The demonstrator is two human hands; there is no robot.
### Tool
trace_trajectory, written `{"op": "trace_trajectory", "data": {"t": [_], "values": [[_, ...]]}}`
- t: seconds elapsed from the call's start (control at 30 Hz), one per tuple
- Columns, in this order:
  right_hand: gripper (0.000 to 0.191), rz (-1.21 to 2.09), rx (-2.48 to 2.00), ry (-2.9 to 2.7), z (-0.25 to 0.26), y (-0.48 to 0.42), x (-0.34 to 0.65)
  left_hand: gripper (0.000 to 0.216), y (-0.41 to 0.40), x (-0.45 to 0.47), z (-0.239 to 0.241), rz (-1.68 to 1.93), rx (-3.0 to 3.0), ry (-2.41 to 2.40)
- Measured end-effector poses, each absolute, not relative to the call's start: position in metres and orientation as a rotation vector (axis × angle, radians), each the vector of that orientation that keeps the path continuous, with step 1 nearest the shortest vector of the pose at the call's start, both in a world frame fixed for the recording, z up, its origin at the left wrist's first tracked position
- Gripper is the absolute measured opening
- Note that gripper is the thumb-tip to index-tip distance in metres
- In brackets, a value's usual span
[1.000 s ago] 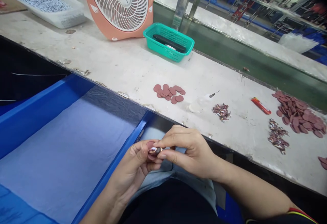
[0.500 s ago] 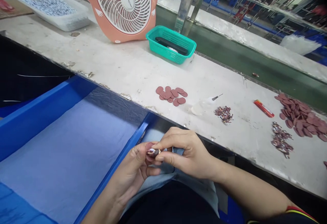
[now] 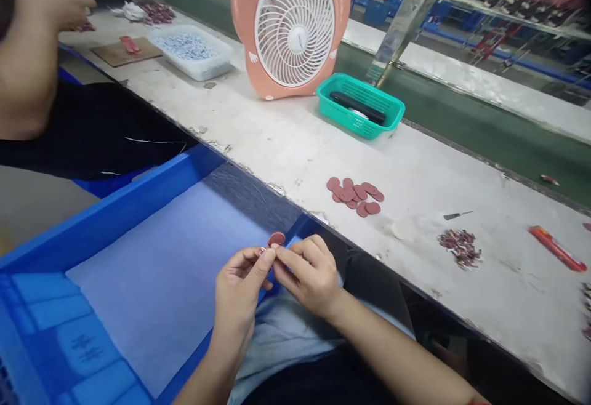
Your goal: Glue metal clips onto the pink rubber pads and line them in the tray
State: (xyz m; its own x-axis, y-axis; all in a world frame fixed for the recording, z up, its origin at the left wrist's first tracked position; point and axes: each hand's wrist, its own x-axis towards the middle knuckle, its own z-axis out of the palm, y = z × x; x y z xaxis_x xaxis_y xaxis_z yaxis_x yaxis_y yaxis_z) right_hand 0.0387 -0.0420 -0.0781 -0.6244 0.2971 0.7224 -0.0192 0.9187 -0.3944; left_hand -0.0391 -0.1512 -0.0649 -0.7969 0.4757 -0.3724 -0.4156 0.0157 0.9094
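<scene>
My left hand and my right hand meet over the near edge of the blue bin. Their fingertips pinch together on a reddish-brown oval disc, which sticks up above the fingers. A small piece with some white on it shows at the left fingertips, mostly hidden. On the table to the right lies a loose group of similar oval discs. Farther right is a heap of small brown and white pieces, with a thin needle tip just behind it.
A pink fan and a green basket holding a dark object stand along the table's back. A white tray of small blue-white pieces is farther left. At far left is another person's arm. A red packet lies right.
The view has swung left, bringing another person's arm into sight. My hands have moved over the bin's edge, and the disc now stands up above the fingertips.
</scene>
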Motion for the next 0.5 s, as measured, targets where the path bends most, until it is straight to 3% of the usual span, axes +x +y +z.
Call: {"op": "trace_trajectory", "data": {"t": [0.3, 0.4, 0.5], "values": [[0.021, 0.568, -0.007, -2.298, -0.068, -0.047, 0.047, 0.037, -0.131, -0.135, -0.110, 1.676, 0.206, 2.161], [0.025, 0.589, -0.034, -2.341, -0.069, -0.047, 0.069, 0.025, -0.102, -0.201, -0.132, 1.474, 0.323, 2.373], [0.024, 0.573, -0.122, -2.368, -0.074, -0.045, 0.086, 0.027, -0.068, -0.253, -0.145, 1.244, 0.440, 2.512]]}}
